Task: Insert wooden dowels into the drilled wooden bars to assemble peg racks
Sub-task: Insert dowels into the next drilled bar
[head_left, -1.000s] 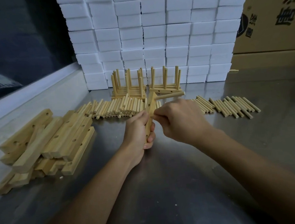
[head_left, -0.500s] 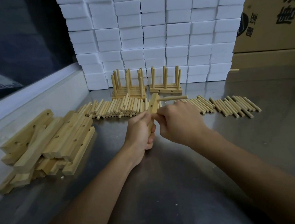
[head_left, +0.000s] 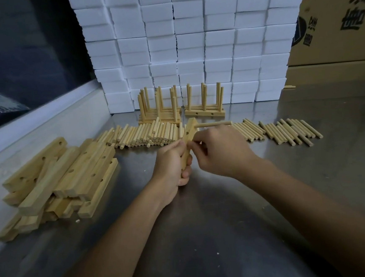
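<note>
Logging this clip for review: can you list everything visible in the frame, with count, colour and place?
drilled wooden bars: a loose pile, too many to count, pale wood, on the table's left
held bar: one, pale wood, upright at centre, one dowel already sticking out near its top
loose dowels: two spreads, pale wood, centre and right of the table
finished peg racks: a few, pale wood, pegs up, against the foam
foam blocks: a stacked wall, white, at the back
cardboard boxes: brown, back right
table: one, bare metal
left hand: grips the held bar
right hand: pinches a second dowel at the bar, mostly hidden
</note>
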